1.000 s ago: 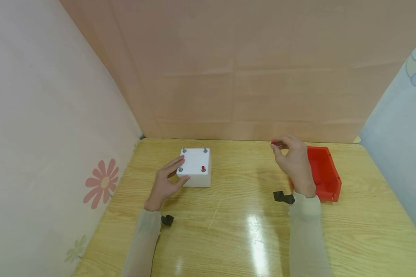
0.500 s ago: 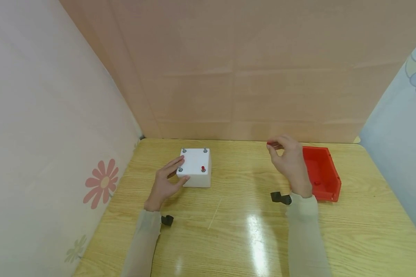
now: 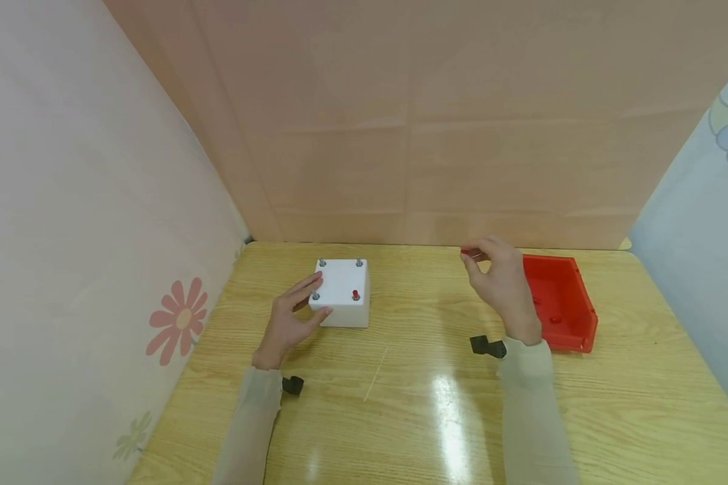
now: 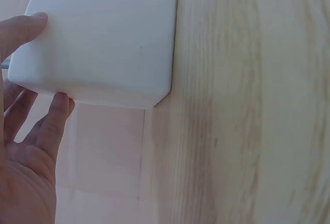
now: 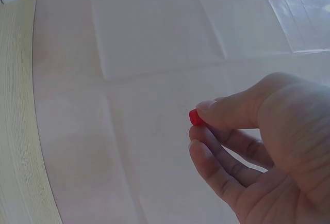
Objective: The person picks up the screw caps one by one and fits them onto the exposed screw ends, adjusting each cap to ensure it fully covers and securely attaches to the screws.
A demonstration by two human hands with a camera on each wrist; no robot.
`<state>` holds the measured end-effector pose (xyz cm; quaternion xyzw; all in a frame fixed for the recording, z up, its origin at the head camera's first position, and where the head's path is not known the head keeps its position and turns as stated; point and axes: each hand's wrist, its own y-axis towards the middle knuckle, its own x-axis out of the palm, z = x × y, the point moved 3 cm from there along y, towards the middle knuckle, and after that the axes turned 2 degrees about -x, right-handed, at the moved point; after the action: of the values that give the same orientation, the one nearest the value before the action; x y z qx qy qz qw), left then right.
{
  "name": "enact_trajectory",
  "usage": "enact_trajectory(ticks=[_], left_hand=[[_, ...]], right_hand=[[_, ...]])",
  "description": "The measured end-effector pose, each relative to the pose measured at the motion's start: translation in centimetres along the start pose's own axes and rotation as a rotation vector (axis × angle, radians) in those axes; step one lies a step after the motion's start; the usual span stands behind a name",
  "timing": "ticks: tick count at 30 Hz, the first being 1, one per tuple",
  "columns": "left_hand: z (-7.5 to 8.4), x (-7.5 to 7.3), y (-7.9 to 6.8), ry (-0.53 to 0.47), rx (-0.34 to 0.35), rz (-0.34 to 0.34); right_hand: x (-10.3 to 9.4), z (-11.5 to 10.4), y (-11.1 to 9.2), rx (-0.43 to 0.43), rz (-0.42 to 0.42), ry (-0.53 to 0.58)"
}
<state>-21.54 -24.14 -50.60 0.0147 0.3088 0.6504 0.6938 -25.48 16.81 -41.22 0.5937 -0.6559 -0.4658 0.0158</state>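
Note:
A white box (image 3: 342, 279) stands at the left of the table, with a metal post at each top corner. A red cap (image 3: 355, 294) sits on the near right post. My left hand (image 3: 288, 330) holds the box's near left corner, thumb on the front side and fingers at the left side and top. In the left wrist view the thumb (image 4: 26, 30) presses on a white wall. My right hand (image 3: 500, 286) pinches a small red cap (image 5: 194, 117) between thumb and index finger, raised over the table between the box and the red bin.
The red bin (image 3: 573, 303) stands at the right, partly behind my right hand, with small red pieces (image 3: 556, 319) on its floor. A brown sheet (image 3: 437, 148) hangs along the table's far edge. Pale patterned sheets (image 3: 97, 202) flank both sides.
My right hand has moved slightly left with the red cap, uncovering more of the red bin. My left hand and the white box have stayed put.

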Motion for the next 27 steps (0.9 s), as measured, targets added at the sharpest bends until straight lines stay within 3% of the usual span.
enact_trajectory(ticks=[11,27], left_hand=[[-0.02,0.05,0.11,0.005,0.006,0.006],[-0.16,0.19,0.15,0.027,0.066,0.02]], right_hand=[[0.5,-0.41,0.1,-0.013,-0.018,0.0],[0.94,-0.57,-0.07,-0.009,-0.027,0.002]])
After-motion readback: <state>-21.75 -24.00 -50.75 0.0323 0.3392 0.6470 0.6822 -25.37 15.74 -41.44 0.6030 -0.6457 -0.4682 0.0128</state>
